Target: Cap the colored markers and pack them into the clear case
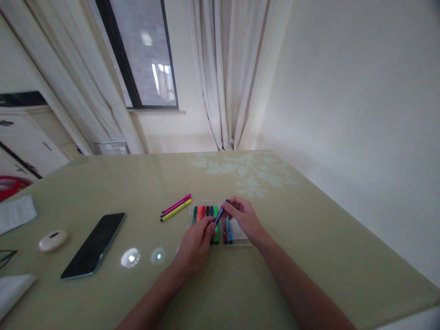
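A dark blue marker is held slantwise above a clear case of coloured markers. My left hand pinches its lower end, and my right hand grips the upper end. Beneath them lies the open case, with several markers in its left half. A red marker and a blue marker lie in the right half, beside a bare white area. To the left of the case, pink markers and a yellow marker rest on the table.
On the table, a black phone lies at the left. Farther left are a white oval case, a folded tissue and a white object. A wall runs along the right.
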`<action>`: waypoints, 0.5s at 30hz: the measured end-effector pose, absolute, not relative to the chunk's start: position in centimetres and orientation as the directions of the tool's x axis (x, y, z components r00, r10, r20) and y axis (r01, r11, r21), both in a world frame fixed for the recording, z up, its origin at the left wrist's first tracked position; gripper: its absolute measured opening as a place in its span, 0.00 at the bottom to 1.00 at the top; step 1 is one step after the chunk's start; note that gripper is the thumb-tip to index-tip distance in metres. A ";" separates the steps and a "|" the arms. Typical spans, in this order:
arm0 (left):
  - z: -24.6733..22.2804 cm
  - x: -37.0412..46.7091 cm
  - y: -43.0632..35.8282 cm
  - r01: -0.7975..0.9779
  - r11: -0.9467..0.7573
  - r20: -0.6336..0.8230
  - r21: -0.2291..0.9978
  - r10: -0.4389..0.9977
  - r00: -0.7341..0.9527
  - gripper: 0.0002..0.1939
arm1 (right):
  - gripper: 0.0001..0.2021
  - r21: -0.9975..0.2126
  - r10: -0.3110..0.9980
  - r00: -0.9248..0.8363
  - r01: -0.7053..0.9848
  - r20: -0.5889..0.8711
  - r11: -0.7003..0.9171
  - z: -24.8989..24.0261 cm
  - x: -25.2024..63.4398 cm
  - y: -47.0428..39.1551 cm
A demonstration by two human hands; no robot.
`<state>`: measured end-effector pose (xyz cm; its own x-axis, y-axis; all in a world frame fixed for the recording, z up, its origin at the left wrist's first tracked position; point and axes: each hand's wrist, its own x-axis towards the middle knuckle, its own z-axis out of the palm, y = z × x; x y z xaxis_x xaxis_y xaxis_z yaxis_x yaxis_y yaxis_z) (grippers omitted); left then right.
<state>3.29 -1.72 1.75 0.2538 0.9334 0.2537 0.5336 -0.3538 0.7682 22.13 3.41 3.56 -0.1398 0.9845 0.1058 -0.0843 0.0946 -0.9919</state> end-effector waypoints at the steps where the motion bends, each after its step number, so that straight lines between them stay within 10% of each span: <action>1: 1.6 3.2 -1.8 0.552 -0.397 0.289 0.733 0.917 0.276 0.18 | 0.20 -0.992 0.990 -0.107 -0.099 0.092 0.081 3.5 22.4 3.6; 8: 0.2 3.3 -2.1 0.628 -0.691 0.340 0.358 0.723 0.602 0.26 | 0.19 -0.993 0.991 0.069 0.040 0.111 0.108 3.0 25.3 5.4; 15: -0.2 3.2 -2.0 0.684 -0.667 0.312 0.296 0.744 0.591 0.30 | 0.15 -0.953 0.994 -0.106 0.297 0.026 0.056 1.7 25.5 5.5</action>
